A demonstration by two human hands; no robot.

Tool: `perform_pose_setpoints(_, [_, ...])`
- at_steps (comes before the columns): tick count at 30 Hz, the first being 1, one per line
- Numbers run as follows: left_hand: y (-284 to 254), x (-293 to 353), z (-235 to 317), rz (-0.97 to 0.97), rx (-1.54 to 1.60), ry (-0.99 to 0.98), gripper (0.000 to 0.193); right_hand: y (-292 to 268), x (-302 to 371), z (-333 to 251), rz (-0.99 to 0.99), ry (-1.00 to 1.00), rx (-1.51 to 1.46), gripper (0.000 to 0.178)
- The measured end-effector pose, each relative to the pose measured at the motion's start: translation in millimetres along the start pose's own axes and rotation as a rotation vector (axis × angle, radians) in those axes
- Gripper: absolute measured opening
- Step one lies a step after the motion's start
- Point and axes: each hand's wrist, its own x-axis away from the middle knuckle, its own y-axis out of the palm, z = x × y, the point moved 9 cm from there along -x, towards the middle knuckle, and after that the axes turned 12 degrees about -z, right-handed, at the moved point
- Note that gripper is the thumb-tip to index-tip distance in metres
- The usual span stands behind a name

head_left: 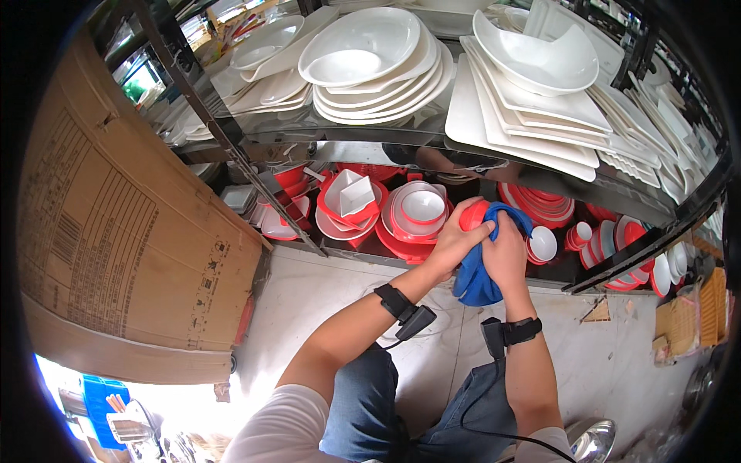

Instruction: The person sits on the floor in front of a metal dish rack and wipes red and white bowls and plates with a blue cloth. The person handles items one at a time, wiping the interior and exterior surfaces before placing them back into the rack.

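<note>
In front of the lower shelf, my left hand (457, 241) is closed around a small red bowl (473, 215), its rounded red side showing. My right hand (506, 258) grips a blue cloth (478, 279) and presses it against the bowl; the cloth's loose end hangs between my wrists. The contact between cloth and bowl is partly hidden by my fingers. Just left of the bowl sits a stack of red-and-white bowls (423, 207). Beyond it is another stack topped by a square white dish (357, 196). Right of my hands are stacked red plates (544, 204) and a small white-lined bowl (543, 243).
Overhead, a dark glass shelf carries stacked white oval plates (370, 89) and square plates (517, 139). A large cardboard box (116, 231) stands on the left beside a dark metal post (193, 96). Pale floor tiles (316, 289) lie below; a yellow-brown crate (712, 305) is at right.
</note>
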Motion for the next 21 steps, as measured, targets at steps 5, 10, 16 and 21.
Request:
perform_pose_setpoints(5, [9,-1,15,-0.149,0.107,-0.053,0.06,23,-9,25,-0.27,-0.013,-0.854,0.047])
perform_pose_setpoints(10, [6,-2,5,-0.191,0.01,-0.068,0.054,29,-4,18,-0.542,0.049,-0.815,0.045])
perform_pose_setpoints(16, [-7,-1,2,0.016,-0.187,-0.054,0.055,17,-4,0,-0.222,0.101,-0.031,0.038])
perform_pose_setpoints(21, [-4,0,13,0.033,-0.029,-0.001,0.053,7,-6,10,0.057,-0.026,-0.322,0.037])
